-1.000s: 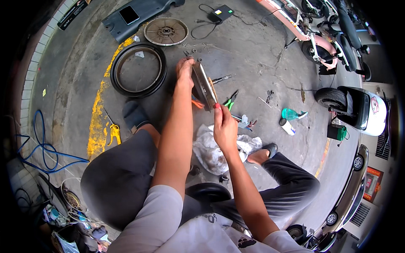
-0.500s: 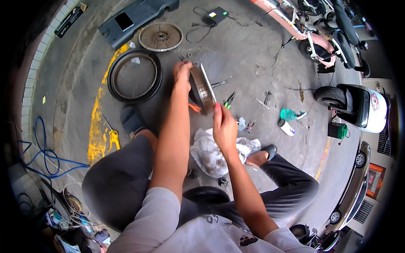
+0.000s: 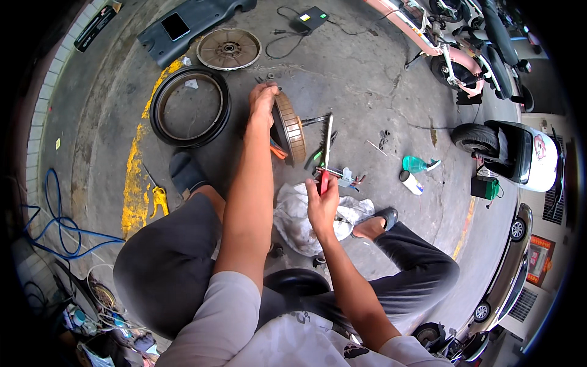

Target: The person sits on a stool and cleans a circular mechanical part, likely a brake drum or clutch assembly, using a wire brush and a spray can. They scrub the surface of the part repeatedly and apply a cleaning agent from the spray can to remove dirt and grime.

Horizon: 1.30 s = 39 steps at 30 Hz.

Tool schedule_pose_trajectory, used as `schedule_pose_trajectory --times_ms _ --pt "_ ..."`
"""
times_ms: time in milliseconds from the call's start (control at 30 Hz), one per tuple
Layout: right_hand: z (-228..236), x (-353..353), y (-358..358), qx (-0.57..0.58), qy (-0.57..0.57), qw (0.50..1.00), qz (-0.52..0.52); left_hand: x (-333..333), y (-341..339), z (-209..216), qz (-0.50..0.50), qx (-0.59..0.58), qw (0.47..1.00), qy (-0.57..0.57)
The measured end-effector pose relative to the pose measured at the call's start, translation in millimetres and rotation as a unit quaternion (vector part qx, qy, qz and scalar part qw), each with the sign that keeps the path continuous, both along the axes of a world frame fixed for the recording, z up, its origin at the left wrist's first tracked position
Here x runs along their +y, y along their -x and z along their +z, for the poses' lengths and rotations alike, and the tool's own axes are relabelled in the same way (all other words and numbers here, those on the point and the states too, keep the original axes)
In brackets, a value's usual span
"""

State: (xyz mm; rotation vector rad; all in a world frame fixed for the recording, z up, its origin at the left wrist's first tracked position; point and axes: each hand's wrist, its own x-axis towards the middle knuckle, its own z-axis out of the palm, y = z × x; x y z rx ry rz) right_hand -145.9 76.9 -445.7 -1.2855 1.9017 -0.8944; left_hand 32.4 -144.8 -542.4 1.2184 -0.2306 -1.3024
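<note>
Concrete floor (image 3: pixel 367 92), grey and stained, with a worn yellow painted stripe (image 3: pixel 137 177) running down the left of the frame. Upper left held a black rubber tyre (image 3: pixel 190 107) lying flat, a round metal cover plate (image 3: pixel 228 48) above it, and a dark plastic body panel (image 3: pixel 183 24) at the top edge. A small black box with a trailing cable (image 3: pixel 312 17) sat at top centre. A pink scooter frame (image 3: pixel 449 58) stood upper right; a black and white scooter (image 3: pixel 520 153) was at the right edge. Loose hand tools (image 3: pixel 342 177), a green bottle (image 3: pixel 416 164) and a small can (image 3: pixel 411 182) lay right of centre, near the work; a crumpled white cloth (image 3: pixel 299 217) lay just below them, between the knees. A blue hose (image 3: pixel 55 226) coiled at lower left. The left hand (image 3: pixel 263 101) was closed over the upper rim of the wheel hub motor (image 3: pixel 288 127), a round, ribbed, rust-brown metal disc held on edge, tilted, at upper centre; the left forearm hid its near side. The right hand (image 3: pixel 322 205) was wrapped around the red handle of a long screwdriver (image 3: pixel 327 150), shaft pointing up, just right of the hub; whether the tip touched it could not be told. Against the frame half a second earlier: the right hand then had nothing visible in it, and the hub faced more edge-on.
</note>
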Motion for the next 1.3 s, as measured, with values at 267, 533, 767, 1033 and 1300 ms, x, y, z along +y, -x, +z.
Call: schedule_pose_trajectory --times_ms 267,533,767,1033,1300 --pt "-32 -56 -3 -0.014 0.041 0.999 0.008 3 3 0 -0.002 -0.001 1.000 0.016" --pt "-39 -73 -9 0.002 0.024 1.000 0.013 8 -10 -8 -0.050 -0.044 0.997 0.038" --pt "-8 -90 -33 -0.005 0.013 1.000 0.003 17 -4 4 -0.087 0.002 0.996 0.016" --pt "-7 -101 -32 0.005 -0.015 1.000 0.010 11 5 3 -0.073 -0.022 0.996 0.047" --pt "-56 11 60 0.115 -0.078 0.987 -0.081 17 3 -5 -0.031 -0.007 0.998 0.049"
